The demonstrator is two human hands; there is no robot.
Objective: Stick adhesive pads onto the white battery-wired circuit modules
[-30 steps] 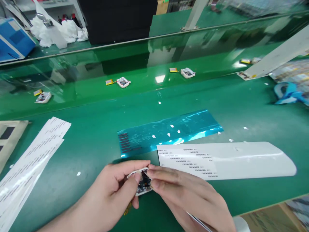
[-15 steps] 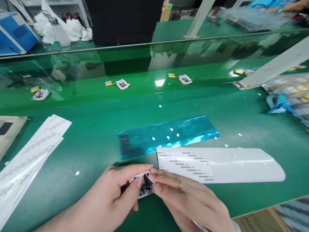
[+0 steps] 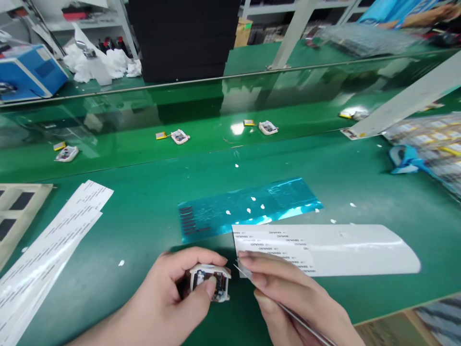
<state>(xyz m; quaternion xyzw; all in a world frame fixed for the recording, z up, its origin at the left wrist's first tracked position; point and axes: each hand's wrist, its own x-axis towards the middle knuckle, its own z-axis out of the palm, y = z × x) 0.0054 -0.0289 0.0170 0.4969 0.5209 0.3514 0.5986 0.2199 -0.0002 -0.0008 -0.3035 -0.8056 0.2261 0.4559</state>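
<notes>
A small white-framed device with dark circuitry showing is gripped in my left hand, its thumb lying across the circuitry. Just to the right, my right hand holds thin metal tweezers, whose tips point left toward the device without touching it. Beneath and behind the right fingers lies a white printed sheet. A shiny blue film strip with small white pieces on it is beyond both hands.
White printed strips and a beige tray are on the left. Similar devices with yellow batteries lie on the green channel behind. At right are a blue strap, packed parts and a slanted white post. A person's arm shows at top right.
My right hand has drawn away to the right from the device, and the tweezers now show. More of the device is visible in my left hand. The view has shifted slightly.
</notes>
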